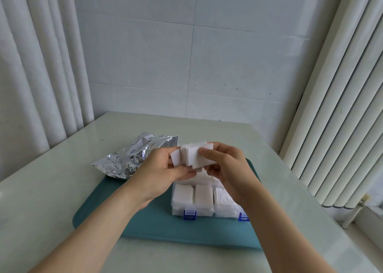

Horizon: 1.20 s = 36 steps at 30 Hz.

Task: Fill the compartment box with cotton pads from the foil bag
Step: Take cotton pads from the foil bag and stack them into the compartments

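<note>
Grip on one fanned stack of cotton pads (194, 155): my left hand (163, 169) and right hand (227, 169) both curl round it, above the compartment box (207, 211). That box sits on a teal tray (157, 229), near compartments packed white. Foil bag (132, 158) lies left, overlapping the tray's far corner.

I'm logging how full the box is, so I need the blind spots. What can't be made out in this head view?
- Far compartments of the compartment box: hidden by the left hand, the right hand and the cotton pads they hold.
- Box's near right corner: covered by the right forearm.
- Number of held pads: they overlap, so it cannot be counted.
- Foil bag contents: hidden by the foil.
</note>
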Tool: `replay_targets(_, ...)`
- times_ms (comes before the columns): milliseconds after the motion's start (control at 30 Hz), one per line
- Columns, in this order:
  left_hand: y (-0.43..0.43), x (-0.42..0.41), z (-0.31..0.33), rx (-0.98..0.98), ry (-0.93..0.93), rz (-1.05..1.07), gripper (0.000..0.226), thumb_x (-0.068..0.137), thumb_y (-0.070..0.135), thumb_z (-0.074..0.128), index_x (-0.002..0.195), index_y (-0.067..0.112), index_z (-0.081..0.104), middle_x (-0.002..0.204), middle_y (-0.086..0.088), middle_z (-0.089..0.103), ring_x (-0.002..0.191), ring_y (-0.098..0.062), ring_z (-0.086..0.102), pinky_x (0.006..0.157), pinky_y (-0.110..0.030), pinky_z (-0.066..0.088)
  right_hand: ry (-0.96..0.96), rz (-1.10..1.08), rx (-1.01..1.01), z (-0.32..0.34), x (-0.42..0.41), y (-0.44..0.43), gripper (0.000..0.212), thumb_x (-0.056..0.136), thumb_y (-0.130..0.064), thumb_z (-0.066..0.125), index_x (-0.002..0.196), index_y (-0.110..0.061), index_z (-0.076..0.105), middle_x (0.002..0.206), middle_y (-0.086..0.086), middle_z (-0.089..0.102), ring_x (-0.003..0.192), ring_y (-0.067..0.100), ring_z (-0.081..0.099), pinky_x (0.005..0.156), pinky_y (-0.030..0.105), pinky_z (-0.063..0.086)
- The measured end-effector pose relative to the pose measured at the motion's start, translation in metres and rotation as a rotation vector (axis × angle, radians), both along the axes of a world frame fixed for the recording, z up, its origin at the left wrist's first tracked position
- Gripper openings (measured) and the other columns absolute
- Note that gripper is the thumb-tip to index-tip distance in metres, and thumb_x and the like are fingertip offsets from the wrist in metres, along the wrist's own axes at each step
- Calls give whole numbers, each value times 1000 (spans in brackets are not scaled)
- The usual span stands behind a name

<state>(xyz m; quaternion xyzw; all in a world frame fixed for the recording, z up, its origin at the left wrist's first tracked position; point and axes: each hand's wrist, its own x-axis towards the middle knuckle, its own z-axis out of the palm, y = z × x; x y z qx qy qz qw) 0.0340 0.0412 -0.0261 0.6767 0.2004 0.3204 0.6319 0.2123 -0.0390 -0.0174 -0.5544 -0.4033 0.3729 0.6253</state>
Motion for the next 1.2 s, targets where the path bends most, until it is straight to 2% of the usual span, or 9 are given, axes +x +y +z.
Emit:
replay_targets(167,1,0,0,-84,-10,14,32,96,-4,71,126,5,72,120,-11,78,117,-24,74,100,-35,60,52,-40,14,2,4,0,16,93,-17,72,101,-3,76,89,5,68,80,19,55,73,33,40)
replay_targets(300,4,2,0,-237,-95,86,25,104,-6,54,119,0,72,115,-16,79,112,-28,76,101,-41,60,229,20,81,6,7,-3,5,95,-10,69,95,-7,73,88,9,61,70,18,53,66,30,42)
replay_targets(367,5,3,1,-305,-146,107,26,106,-5,48,117,-4,72,114,-20,78,110,-30,76,97,-40,62,195,84,71,6,6,-4,9,95,-9,69,100,-3,74,90,12,63,71,18,55,66,29,44)
replay_targets(467,4,4,4,-369,-206,144,29,107,-4,47,107,-2,76,110,-17,80,97,-21,79,84,-34,65,81,150,14,4,0,-4,13,94,-9,73,102,0,78,88,13,68,75,19,60,70,29,48)
replay_targets(533,2,5,5,-409,-224,153,30,107,-1,47,108,0,77,105,-14,80,89,-17,78,79,-33,66,26,138,6,2,-4,-4,14,92,-11,77,103,-2,78,91,14,75,78,21,66,76,32,51)
replay_targets(733,-2,4,9,-551,-322,116,31,110,7,42,120,-5,69,116,-23,77,106,-30,77,86,-39,66,-6,20,58,2,-8,-3,17,90,-15,81,105,-9,78,98,14,80,86,22,74,82,36,56)
replay_targets(867,-4,3,11,-547,-315,102,32,111,8,41,126,-4,66,119,-23,76,113,-34,75,88,-40,65,-45,-12,54,3,-8,-4,22,88,-18,84,107,-10,77,100,14,79,88,25,76,82,37,58)
replay_targets(1000,-3,2,12,-477,-292,98,31,112,9,41,125,-5,66,121,-23,76,112,-35,75,93,-43,63,-135,-47,41,3,-9,-4,34,87,-21,86,119,-16,73,99,7,79,85,26,79,79,35,61)
replay_targets(1200,-3,2,10,-404,-248,94,37,115,19,37,128,-4,64,122,-22,75,116,-36,73,104,-49,58,-198,-17,28,0,-10,-2,22,90,-27,83,109,-16,79,101,3,80,96,26,75,87,36,59)
